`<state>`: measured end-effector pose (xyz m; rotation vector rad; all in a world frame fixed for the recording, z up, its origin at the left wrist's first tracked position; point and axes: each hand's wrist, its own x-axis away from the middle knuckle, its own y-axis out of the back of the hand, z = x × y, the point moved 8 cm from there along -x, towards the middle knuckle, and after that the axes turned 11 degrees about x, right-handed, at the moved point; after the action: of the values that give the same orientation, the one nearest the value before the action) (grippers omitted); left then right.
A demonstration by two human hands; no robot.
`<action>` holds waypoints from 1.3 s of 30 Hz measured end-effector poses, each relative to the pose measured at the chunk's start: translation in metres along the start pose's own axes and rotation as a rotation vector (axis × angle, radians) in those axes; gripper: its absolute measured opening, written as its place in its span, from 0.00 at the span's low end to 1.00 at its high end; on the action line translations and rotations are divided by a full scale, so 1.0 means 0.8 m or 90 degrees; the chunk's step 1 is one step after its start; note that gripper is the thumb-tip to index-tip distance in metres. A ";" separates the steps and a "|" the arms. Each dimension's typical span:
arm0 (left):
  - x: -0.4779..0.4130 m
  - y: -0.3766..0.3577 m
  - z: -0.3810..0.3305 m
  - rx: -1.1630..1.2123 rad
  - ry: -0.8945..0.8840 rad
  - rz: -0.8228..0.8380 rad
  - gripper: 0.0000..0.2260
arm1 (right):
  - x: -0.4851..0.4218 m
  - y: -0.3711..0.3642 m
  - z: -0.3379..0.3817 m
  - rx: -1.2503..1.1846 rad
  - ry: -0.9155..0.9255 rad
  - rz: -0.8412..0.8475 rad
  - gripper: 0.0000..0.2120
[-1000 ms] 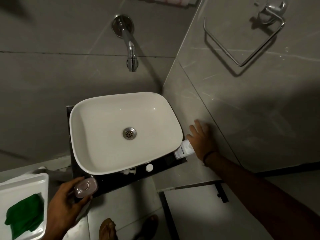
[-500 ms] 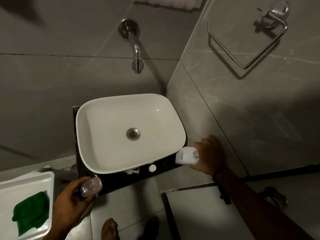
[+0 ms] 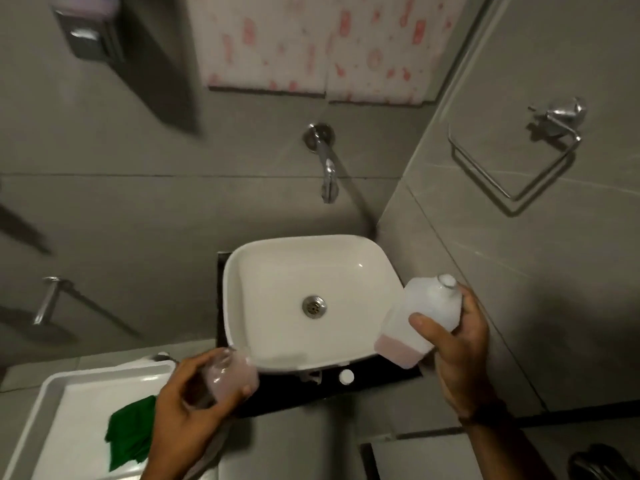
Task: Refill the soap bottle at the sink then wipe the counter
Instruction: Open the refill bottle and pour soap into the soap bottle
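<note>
My right hand [image 3: 460,344] grips a large white refill bottle [image 3: 420,317], lifted beside the right rim of the white sink basin [image 3: 242,306]; its neck is open and a little pink soap sits at its bottom. My left hand [image 3: 187,403] holds a small clear soap bottle [image 3: 230,375] with pinkish liquid at the basin's front left corner, over the black counter [image 3: 374,379]. A white cap [image 3: 346,375] and a pump part [image 3: 311,375] lie on the counter in front of the basin. A green cloth [image 3: 130,434] lies in a white tray [image 3: 52,393] at the lower left.
A chrome wall tap [image 3: 327,168] juts out above the basin. A metal towel ring [image 3: 512,161] hangs on the right wall, close to my right hand. A patterned towel [image 3: 318,43] hangs at the top. A dispenser [image 3: 90,32] is at the upper left.
My right hand has picked the white refill bottle up off the counter's right end and raised it upright. My left hand has lifted the small bottle. The view has tilted upward.
</note>
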<state>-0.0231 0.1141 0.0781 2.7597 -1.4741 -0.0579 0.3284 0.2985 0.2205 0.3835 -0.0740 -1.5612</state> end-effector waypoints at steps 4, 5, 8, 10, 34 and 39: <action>-0.019 0.006 -0.091 0.030 -0.088 -0.007 0.27 | -0.023 -0.067 0.112 0.003 0.143 0.105 0.30; -0.023 0.010 -0.113 0.030 -0.105 -0.016 0.28 | -0.027 -0.085 0.138 0.014 0.177 0.134 0.31; -0.037 0.024 -0.173 0.028 -0.146 -0.035 0.30 | -0.034 -0.135 0.204 0.058 0.262 0.208 0.33; -0.043 0.039 -0.210 0.020 -0.172 -0.053 0.30 | -0.031 -0.164 0.245 0.101 0.329 0.243 0.34; -0.044 0.139 -0.346 -0.016 -0.218 -0.150 0.33 | 0.009 -0.279 0.443 0.436 0.760 0.257 0.34; -0.046 0.146 -0.345 -0.020 -0.209 -0.158 0.34 | 0.016 -0.284 0.451 0.448 0.788 0.266 0.33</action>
<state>-0.1301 0.0777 0.3580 2.9977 -1.1540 -0.5556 0.0076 0.2254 0.4921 1.7018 0.2535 -0.6382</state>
